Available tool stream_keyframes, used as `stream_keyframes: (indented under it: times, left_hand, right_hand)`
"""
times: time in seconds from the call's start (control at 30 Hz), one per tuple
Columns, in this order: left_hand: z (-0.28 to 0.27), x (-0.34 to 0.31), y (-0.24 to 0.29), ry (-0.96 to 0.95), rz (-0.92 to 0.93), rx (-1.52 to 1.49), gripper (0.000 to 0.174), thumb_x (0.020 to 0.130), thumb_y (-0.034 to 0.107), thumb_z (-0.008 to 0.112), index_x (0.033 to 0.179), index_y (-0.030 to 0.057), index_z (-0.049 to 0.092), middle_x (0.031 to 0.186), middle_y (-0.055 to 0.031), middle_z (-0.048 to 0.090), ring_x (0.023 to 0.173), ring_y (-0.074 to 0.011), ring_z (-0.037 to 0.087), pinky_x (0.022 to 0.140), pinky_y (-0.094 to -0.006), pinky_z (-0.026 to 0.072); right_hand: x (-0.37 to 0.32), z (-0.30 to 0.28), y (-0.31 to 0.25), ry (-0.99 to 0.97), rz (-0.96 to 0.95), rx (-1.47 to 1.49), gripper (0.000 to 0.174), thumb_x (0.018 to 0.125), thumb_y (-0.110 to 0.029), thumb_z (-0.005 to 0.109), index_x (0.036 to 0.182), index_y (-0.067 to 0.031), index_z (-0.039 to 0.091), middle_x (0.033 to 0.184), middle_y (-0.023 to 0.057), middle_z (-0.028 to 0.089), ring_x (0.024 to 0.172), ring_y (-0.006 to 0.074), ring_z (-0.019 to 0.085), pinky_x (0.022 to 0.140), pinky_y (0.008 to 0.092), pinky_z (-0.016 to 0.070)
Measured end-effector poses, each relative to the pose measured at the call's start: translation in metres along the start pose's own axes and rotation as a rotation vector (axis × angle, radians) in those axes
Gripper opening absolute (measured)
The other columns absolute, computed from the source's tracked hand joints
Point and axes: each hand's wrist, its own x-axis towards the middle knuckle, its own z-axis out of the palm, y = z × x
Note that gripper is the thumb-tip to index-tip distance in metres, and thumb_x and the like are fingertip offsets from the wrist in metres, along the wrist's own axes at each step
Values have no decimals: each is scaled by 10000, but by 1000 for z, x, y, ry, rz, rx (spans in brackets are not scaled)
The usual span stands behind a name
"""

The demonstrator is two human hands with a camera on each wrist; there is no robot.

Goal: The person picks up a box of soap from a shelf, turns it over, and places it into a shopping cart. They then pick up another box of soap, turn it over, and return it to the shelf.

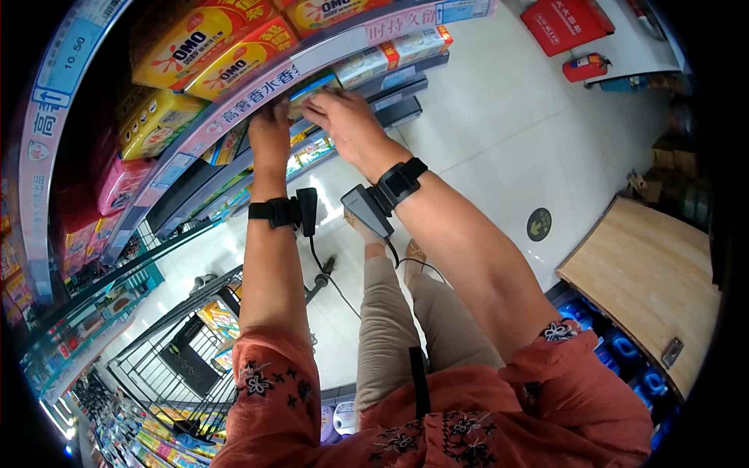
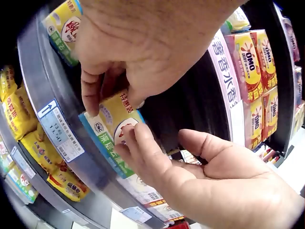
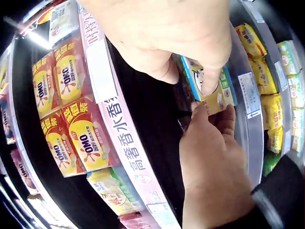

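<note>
A yellow-and-green boxed pack of laundry soap [image 2: 110, 145] with blue edges lies at the front of a shelf. My left hand [image 1: 269, 140] pinches one end of it, thumb on one side and fingers on the other, as the right wrist view shows. Fingers of my right hand [image 1: 351, 129] rest on the printed face, partly covering the red lettering. In the left wrist view, the right thumb stands apart from the pack, over the dark shelf. A similar pack [image 2: 59, 47] sits farther along the shelf, beyond my left hand.
OMO packs [image 3: 78, 136] fill the shelf above, behind a pink label strip [image 3: 126, 143]. Yellow bagged packs [image 2: 45, 155] line a lower shelf. A wire shopping cart [image 1: 187, 366] stands at my left. A wooden board [image 1: 647, 281] lies over blue bottles at my right.
</note>
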Motion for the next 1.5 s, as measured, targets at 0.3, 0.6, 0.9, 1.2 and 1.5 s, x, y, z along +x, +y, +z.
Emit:
stream_keyframes:
  times: [0.3, 0.6, 0.9, 1.2, 1.5]
  left_hand:
    - [2, 13, -25, 120, 409, 536, 259, 948, 241, 603, 1081, 51, 720, 985, -183, 719, 894, -365, 693, 792, -472, 541]
    - [23, 55, -38, 226, 698, 1085, 503, 904, 141, 547, 1393, 252, 587, 1230, -133, 682, 1096, -299, 674, 943, -494, 527]
    - [38, 48, -29, -54, 525, 1066, 448, 990, 156, 441, 1421, 221, 544, 1363, -124, 615, 1268, -329, 570, 1056, -471, 463]
    - [29, 22, -1, 98, 499, 753, 446, 1015, 471, 450, 1259, 166, 664, 1167, -217, 679, 1047, -423, 648, 946, -520, 495]
    - [-105, 7, -47, 260, 437, 999, 506, 882, 486, 694, 1265, 156, 673, 1273, -145, 657, 1180, -385, 597, 1008, -497, 455]
  right_hand:
    - [2, -10, 12, -3, 57, -45, 167, 977, -72, 564, 1108, 28, 596, 1156, 180, 654, 1110, 299, 651, 1010, 424, 538]
    - [-22, -32, 7, 59, 106, -61, 162, 995, -104, 557, 1101, 3, 496, 1134, 241, 621, 1072, 381, 665, 966, 462, 566]
    - [-60, -64, 30, 94, 227, -15, 169, 991, -101, 590, 1127, -23, 529, 1146, 243, 620, 1101, 388, 647, 987, 485, 557]
    - [-79, -63, 42, 49, 279, -100, 252, 1005, -133, 542, 1194, 2, 445, 1135, 240, 625, 1030, 350, 686, 941, 426, 577]
    - [-115, -100, 37, 81, 372, -134, 315, 1002, -163, 557, 1229, 36, 464, 1203, 272, 598, 1113, 380, 657, 955, 431, 575]
